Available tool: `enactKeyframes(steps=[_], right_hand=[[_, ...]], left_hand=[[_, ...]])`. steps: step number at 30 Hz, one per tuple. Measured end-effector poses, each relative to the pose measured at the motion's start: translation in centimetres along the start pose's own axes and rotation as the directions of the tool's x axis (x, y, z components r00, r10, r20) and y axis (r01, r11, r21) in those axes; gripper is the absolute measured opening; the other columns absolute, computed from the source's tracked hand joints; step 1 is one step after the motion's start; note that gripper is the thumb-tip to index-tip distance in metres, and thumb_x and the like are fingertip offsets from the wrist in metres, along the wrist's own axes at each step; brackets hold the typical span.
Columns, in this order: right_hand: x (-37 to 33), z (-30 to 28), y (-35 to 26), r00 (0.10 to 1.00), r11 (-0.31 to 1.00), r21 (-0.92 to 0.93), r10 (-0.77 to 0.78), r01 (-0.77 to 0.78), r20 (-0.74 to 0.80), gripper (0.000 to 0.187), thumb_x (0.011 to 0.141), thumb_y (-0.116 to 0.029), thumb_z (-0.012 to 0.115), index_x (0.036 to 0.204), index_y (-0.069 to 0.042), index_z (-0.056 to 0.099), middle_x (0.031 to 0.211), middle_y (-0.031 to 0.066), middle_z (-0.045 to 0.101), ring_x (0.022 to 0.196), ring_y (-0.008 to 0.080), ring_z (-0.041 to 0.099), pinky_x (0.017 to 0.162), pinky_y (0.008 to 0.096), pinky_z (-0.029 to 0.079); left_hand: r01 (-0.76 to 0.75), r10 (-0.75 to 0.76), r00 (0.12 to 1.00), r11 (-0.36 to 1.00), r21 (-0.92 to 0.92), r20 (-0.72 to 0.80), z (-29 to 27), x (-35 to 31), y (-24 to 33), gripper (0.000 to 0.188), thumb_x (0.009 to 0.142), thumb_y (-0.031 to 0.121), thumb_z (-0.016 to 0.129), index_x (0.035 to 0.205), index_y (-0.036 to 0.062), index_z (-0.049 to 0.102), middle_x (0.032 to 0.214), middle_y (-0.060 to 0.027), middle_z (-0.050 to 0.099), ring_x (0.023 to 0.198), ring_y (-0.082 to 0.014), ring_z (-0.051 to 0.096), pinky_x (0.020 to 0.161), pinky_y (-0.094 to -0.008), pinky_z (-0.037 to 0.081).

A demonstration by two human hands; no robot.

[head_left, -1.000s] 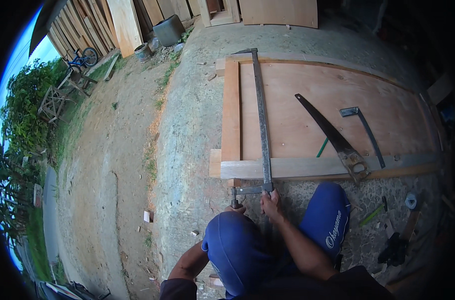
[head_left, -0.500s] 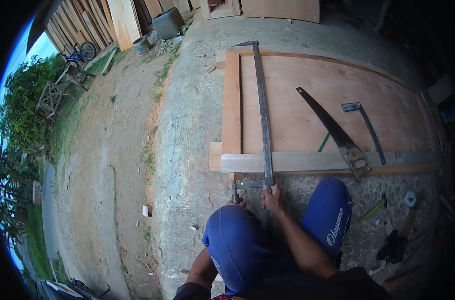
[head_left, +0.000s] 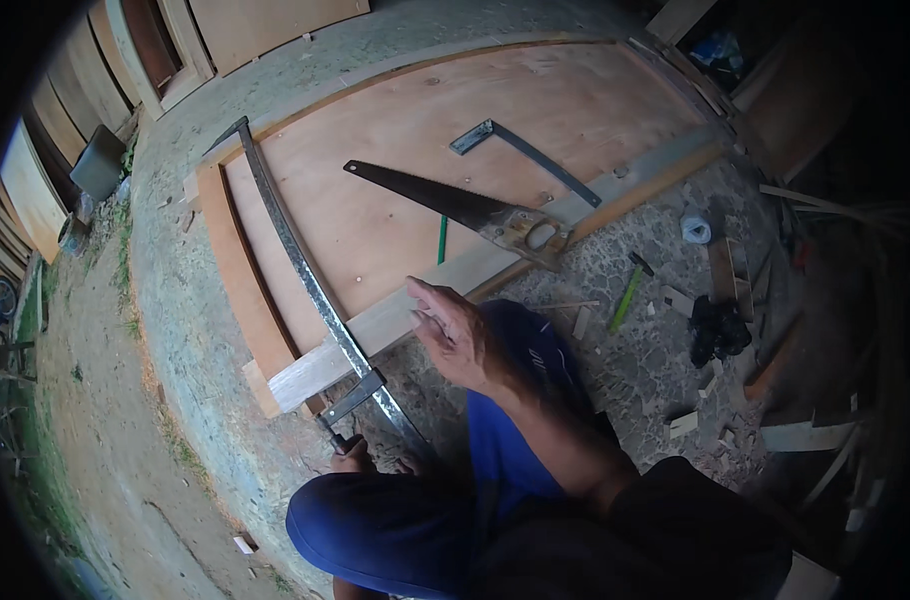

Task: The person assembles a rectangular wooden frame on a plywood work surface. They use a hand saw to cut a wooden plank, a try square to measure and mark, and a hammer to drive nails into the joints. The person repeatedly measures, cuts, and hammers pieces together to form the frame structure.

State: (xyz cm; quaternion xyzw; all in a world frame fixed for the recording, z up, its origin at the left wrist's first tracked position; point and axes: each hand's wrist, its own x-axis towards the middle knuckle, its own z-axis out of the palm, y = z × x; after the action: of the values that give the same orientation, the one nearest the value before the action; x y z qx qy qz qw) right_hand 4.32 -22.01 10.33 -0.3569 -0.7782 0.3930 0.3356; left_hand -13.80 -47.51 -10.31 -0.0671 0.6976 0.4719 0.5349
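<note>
A long metal bar clamp [head_left: 297,243] lies across the wooden framed panel [head_left: 375,265], its fixed jaw over the far edge and its sliding arm at the near edge. My left hand [head_left: 352,459] is wrapped round the clamp's screw handle, partly hidden by my blue-trousered knee. Off the clamp, my right hand [head_left: 453,335] hovers by the panel's near rail with its fingers stretched and nothing in them. On the panel rest a handsaw [head_left: 425,196], a metal try square [head_left: 542,162] and a thin green stick [head_left: 442,240].
To the right on the rough concrete lie a green-handled hammer [head_left: 628,295], a roll of pale tape [head_left: 695,229], a black object [head_left: 719,330] and wood offcuts. Boards lean at the far left, near a grey container [head_left: 101,163]. Bare dirt borders the concrete at left.
My right hand has let go of the clamp bar and moved right, its fingers opening out. The left hand stays at the screw handle. My view has turned toward the right.
</note>
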Motion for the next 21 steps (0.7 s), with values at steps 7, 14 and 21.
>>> enactKeyframes(steps=[7,14,21], right_hand=[[-5.0,-18.2,23.7,0.738,0.707,-0.337,0.384,-0.622,-0.555,0.041,0.103,-0.015,0.053,0.141,0.0,0.051,0.142,0.025,0.053,0.128,0.0327,0.056,0.1,0.0404,0.05],[-16.5,-20.3,44.8,0.567,0.253,-0.556,0.643,-0.791,-0.515,0.047,0.094,-0.036,0.062,0.129,-0.005,0.059,0.131,0.0231,0.062,0.115,0.0434,0.064,0.095,0.0512,0.053],[-14.4,-27.3,42.9,0.387,0.409,0.694,0.9,-0.592,-0.2,0.037,0.088,-0.026,0.067,0.119,-0.009,0.055,0.098,0.0071,0.06,0.076,0.0241,0.062,0.068,0.041,0.053]], left_hand=[[-0.482,0.509,0.707,0.855,0.192,-0.491,-3.3,1.7,4.8,0.093,0.093,0.043,0.07,0.158,-0.0023,0.02,0.147,-0.0299,0.041,0.132,-0.0362,0.047,0.109,-0.0448,0.04],[-0.11,0.387,0.706,0.887,0.448,-0.593,-5.4,2.8,15.5,0.105,0.081,0.063,0.071,0.152,-0.0034,0.031,0.15,-0.0332,0.038,0.141,-0.0466,0.036,0.116,-0.0505,0.032],[-0.182,0.292,0.75,0.954,0.238,-0.594,-2.4,6.4,14.8,0.095,0.082,0.055,0.073,0.152,0.0031,0.036,0.149,-0.0268,0.042,0.138,-0.0445,0.042,0.115,-0.05,0.035]])
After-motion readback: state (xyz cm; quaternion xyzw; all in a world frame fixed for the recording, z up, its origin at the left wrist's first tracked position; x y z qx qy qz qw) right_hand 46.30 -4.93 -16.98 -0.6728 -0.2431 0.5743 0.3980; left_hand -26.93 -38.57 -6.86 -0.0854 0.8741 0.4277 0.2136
